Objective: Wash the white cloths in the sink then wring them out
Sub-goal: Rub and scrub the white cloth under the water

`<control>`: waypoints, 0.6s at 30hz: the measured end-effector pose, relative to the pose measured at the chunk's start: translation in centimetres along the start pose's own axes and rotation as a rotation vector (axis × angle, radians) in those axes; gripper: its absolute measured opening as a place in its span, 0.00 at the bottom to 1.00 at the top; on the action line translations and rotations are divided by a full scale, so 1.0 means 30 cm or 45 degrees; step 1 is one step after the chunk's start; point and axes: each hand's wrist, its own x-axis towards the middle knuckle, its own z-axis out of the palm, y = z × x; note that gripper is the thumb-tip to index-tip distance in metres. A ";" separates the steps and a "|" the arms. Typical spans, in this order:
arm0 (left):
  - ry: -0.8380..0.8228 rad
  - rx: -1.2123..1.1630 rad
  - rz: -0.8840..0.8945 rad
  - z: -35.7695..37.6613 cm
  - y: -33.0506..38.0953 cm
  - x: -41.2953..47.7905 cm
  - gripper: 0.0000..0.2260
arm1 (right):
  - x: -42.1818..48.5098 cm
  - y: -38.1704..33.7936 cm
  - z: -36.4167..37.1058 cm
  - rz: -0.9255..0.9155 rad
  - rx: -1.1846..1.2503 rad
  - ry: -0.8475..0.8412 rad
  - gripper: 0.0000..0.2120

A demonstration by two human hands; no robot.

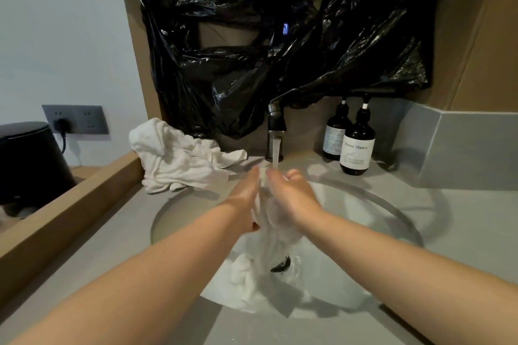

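A wet white cloth (270, 235) hangs between my two palms over the round sink (372, 204), under water running from the dark faucet (276, 131). My left hand (244, 199) presses the cloth from the left with straight fingers. My right hand (291, 196) presses it from the right, fingers extended, thumb raised. The cloth's lower end trails down into the basin near the black drain (281, 265). A pile of dry white cloths (179, 157) lies on the counter behind and left of the sink.
Two dark pump bottles (356, 145) stand at the back right of the grey counter (462, 221). Black plastic sheeting (280, 36) covers the wall above the faucet. A wooden ledge (70, 204) borders the left side, with a black bin (28, 159) and a wall socket (75, 119) beyond.
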 end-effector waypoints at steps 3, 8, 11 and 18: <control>-0.083 0.069 -0.017 0.026 -0.033 -0.029 0.15 | 0.025 0.056 0.032 -0.115 -0.196 0.184 0.17; -0.137 0.246 0.162 0.017 -0.002 -0.039 0.14 | 0.110 0.085 -0.140 0.167 -0.462 -0.018 0.17; 0.099 0.484 0.228 -0.014 -0.004 -0.009 0.20 | 0.107 0.084 -0.205 0.233 -1.063 -0.244 0.21; -0.107 0.233 0.490 0.001 -0.008 -0.018 0.15 | 0.092 0.140 -0.206 0.174 -0.850 -0.929 0.27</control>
